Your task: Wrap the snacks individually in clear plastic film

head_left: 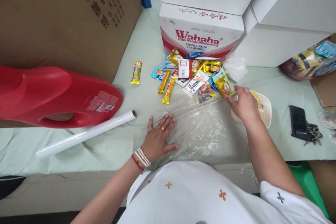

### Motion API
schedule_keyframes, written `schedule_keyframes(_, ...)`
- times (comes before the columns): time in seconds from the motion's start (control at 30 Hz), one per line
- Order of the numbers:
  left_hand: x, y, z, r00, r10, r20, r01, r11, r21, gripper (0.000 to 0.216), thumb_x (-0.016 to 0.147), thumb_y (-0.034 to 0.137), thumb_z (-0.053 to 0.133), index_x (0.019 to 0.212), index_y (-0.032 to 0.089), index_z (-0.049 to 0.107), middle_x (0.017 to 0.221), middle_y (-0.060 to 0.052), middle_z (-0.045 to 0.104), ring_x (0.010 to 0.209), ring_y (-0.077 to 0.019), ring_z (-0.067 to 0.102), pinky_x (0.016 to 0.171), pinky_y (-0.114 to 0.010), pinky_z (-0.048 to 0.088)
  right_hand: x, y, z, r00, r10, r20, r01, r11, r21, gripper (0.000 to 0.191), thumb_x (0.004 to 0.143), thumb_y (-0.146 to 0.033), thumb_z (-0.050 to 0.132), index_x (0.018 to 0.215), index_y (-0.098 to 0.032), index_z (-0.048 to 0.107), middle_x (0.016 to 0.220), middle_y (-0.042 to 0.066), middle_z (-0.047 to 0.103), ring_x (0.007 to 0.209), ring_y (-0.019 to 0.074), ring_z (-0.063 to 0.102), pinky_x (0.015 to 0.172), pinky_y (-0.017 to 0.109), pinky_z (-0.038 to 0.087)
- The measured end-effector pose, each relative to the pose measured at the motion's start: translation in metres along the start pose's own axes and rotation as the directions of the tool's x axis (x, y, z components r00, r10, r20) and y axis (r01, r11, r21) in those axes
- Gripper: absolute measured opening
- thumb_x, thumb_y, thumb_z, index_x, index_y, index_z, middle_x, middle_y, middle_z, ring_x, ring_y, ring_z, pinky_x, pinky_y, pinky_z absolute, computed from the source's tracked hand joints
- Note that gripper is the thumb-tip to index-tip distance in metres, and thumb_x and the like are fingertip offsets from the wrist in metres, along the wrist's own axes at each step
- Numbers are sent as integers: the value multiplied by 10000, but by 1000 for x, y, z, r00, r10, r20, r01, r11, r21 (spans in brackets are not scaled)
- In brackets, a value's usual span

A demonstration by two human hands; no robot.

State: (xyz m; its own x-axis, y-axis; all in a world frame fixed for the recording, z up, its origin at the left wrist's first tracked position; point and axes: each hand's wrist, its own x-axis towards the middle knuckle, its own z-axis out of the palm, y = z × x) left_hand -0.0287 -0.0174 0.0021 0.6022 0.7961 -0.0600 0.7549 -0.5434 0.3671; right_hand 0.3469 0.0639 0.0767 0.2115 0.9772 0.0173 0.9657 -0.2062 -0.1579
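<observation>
My left hand lies with its fingers spread on a thin clear plastic sheet, pressing it to the table near my body. At the sheet's upper right edge, my right hand pinches the film between thumb and fingers. Just beyond the sheet sits a pile of small wrapped snacks, with a yellow-green packet closest to my right fingers. Partly hidden beneath my right hand and wrist is a white bowl with something yellow in it. Whether the plastic is a bag or a single layer cannot be made out.
A white roll and a red plastic jug lie left, before a big brown carton. White Wahaha cartons stand behind the snacks. One yellow snack bar lies apart. A black wallet-like item with keys is right.
</observation>
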Motion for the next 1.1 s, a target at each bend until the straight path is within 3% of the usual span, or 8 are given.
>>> schedule_keyframes(0.17,3,0,3,1000,-19,4,19,999,-30,1148,783,738,684,1645,149,206,1648,-259,331,1525,-409,347,1219,-700,-104,46,-24,5,974,123,188,-95,983,-154,407,909,-291,624,1280,-125,642,1146,224,694,953,329,678,752,375,474)
schedule_keyframes(0.37,2,-6,-4,999,-3,39,7,992,-126,1186,802,731,670,1658,131,109,1659,-268,304,1558,-387,286,1228,-663,-120,-2,-21,-29,983,-181,-33,179,982,-64,522,923,-287,573,1437,-196,567,1270,171,668,1026,336,671,806,398,504)
schedule_keyframes(0.5,0,-7,-12,999,-7,34,12,985,-175,1128,860,659,646,1661,131,51,1672,-267,273,1556,-385,290,1235,-685,-51,-50,-53,-32,844,-501,192,498,865,65,535,941,-247,550,1474,-289,547,1421,96,616,1071,295,681,769,348,520)
schedule_keyframes(0.67,-10,3,-19,982,-46,-186,34,997,-64,780,944,375,591,1633,217,261,1666,-182,352,1576,-375,243,1237,-702,-6,-82,-95,14,667,-595,449,618,778,112,570,957,-118,478,1507,-262,509,1488,126,558,1094,275,692,813,334,547)
schedule_keyframes(0.77,-24,13,-22,963,88,-256,-90,996,4,710,874,95,522,1542,317,435,1592,-79,502,1581,-325,251,1243,-695,-39,-92,-76,22,667,-652,361,592,758,275,612,977,-149,493,1572,-251,393,1612,149,390,1258,290,619,917,381,570)
schedule_keyframes(0.87,-38,21,-21,943,294,-153,-314,941,-126,698,787,73,537,1444,308,538,1541,-50,567,1559,-292,313,1276,-642,-21,-103,-27,14,663,-704,254,572,695,435,633,1001,-234,543,1593,-299,331,1617,130,374,1402,288,495,1067,452,522)
schedule_keyframes(0.97,-44,22,-11,914,404,-33,-394,866,-307,626,792,140,567,1406,264,563,1541,-83,562,1530,-276,375,1298,-587,41,-120,22,14,623,-736,263,595,665,451,604,968,-313,651,1535,-307,442,1564,125,458,1406,316,467,1112,527,481)
schedule_keyframes(1.1,-45,17,6,927,375,-24,-356,855,-377,300,933,198,561,1200,277,675,1418,-71,668,1439,-245,505,1289,-526,165,-149,50,33,725,-678,121,564,685,460,219,1004,-245,591,1195,-266,697,1389,122,624,1254,291,583,1000,495,540)
